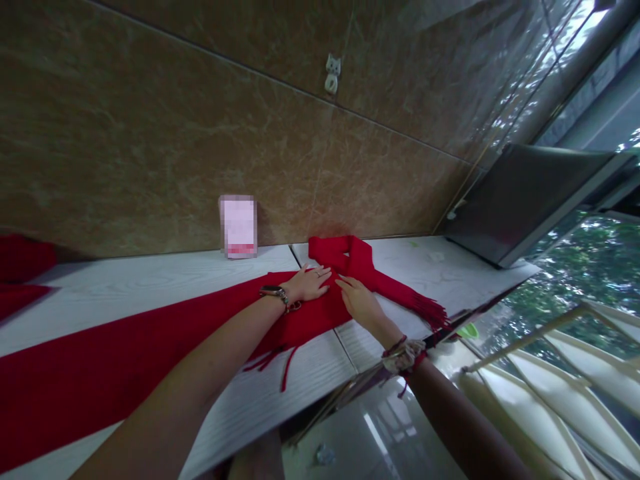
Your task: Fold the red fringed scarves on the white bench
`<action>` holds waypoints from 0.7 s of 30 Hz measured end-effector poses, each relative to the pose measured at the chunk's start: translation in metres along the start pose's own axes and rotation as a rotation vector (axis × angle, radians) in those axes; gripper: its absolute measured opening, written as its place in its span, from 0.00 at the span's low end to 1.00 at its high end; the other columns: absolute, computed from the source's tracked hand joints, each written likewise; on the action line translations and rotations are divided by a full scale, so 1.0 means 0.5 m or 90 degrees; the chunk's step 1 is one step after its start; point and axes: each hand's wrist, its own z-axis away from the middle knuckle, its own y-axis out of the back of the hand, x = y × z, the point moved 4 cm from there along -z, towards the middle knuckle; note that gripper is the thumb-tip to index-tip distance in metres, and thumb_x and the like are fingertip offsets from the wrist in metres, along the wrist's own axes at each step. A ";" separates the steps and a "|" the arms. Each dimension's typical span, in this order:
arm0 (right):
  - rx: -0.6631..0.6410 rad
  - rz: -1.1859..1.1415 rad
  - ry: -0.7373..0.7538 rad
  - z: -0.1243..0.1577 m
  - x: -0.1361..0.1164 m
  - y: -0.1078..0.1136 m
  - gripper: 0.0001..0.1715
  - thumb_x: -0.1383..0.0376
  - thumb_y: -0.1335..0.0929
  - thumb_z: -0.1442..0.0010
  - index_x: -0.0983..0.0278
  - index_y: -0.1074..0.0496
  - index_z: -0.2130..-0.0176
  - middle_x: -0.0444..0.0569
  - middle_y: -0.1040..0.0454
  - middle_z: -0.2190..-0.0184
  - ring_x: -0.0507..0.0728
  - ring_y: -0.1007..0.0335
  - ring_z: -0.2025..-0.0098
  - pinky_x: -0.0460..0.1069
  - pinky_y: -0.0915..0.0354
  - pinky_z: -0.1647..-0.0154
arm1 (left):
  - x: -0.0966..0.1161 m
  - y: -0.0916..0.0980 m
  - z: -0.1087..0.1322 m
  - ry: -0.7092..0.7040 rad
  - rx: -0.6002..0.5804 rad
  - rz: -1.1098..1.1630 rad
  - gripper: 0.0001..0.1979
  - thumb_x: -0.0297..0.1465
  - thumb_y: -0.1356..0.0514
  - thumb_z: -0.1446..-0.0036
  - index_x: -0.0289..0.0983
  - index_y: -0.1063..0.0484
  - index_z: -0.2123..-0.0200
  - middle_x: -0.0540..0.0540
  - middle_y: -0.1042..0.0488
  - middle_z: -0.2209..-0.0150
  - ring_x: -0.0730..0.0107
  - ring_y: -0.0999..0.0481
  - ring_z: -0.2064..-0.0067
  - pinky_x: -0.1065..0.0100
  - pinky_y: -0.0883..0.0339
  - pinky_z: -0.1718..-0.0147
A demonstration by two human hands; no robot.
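Small pink card [239, 227] is too blurry to read. Left hand [307, 283] and right hand [363, 303] rest flat, fingers released, on the long red fringed scarf [125, 360] across the white wood-grain surface [150, 280].

Both hands lie flat, palms down, on a red scarf [150, 347] spread across a white table [150, 280]. Left hand [309, 283] and right hand [361, 301] sit just beside each other. The scarf's fringed end [425, 308] lies near the table edge. A blurred card [239, 227] stands against the marble wall [150, 120].
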 end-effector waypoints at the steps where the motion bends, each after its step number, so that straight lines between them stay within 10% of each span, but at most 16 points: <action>1: 0.004 -0.007 0.015 0.000 -0.002 -0.009 0.23 0.72 0.44 0.41 0.69 0.35 0.48 0.57 0.33 0.50 0.56 0.37 0.48 0.51 0.39 0.48 | 0.000 0.002 0.002 -0.001 0.003 0.003 0.23 0.35 0.55 0.40 0.37 0.47 0.41 0.41 0.49 0.39 0.63 0.50 0.39 0.52 0.60 0.43; 11: -0.016 0.079 0.040 0.014 0.030 -0.038 0.25 0.76 0.43 0.46 0.74 0.35 0.49 0.61 0.34 0.49 0.58 0.40 0.46 0.53 0.41 0.46 | -0.043 0.011 0.073 0.002 -0.003 0.011 0.25 0.39 0.55 0.40 0.37 0.47 0.41 0.40 0.49 0.39 0.62 0.49 0.39 0.53 0.60 0.43; 21: -0.007 -0.013 0.097 -0.092 -0.095 -0.029 0.26 0.64 0.44 0.39 0.70 0.42 0.43 0.59 0.41 0.43 0.61 0.48 0.41 0.58 0.46 0.44 | -0.094 0.024 0.227 0.110 0.081 -0.030 0.24 0.41 0.57 0.38 0.38 0.44 0.43 0.39 0.50 0.39 0.60 0.52 0.38 0.55 0.61 0.43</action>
